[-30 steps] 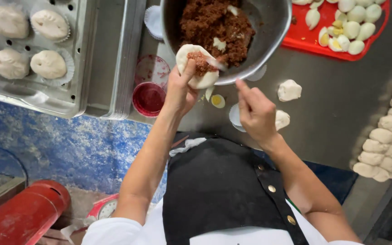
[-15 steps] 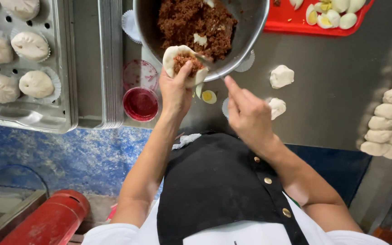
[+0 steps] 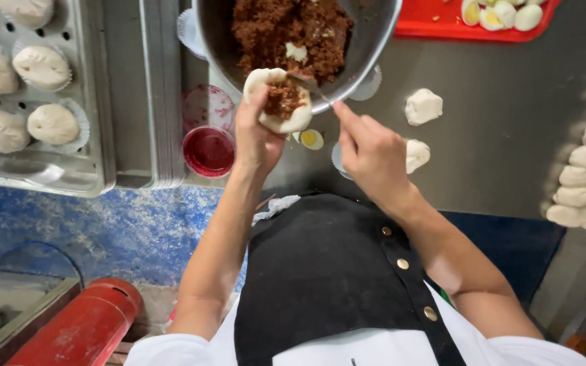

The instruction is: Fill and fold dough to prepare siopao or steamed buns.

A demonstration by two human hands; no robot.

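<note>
1. Brown minced filling heaped in steel bowl; landmark for all positions below.
2. Left hand cupped at bowl's near rim, grasping flattened dough round with a spoonful of filling in its hollow.
3. Right hand just beside that rim, fingers pinched on thin utensil reaching over the dough; tip hard to make out.
4. Step judged in hand: loading filling into dough.
5. Next move likely calls for: utensil withdrawn clear, dough edges gathered and pinched shut, filling kept centred.
6. Halved egg lying below bowl, near left wrist; dough pieces right of bowl; filled buns on perforated tray left of bowl.
</note>
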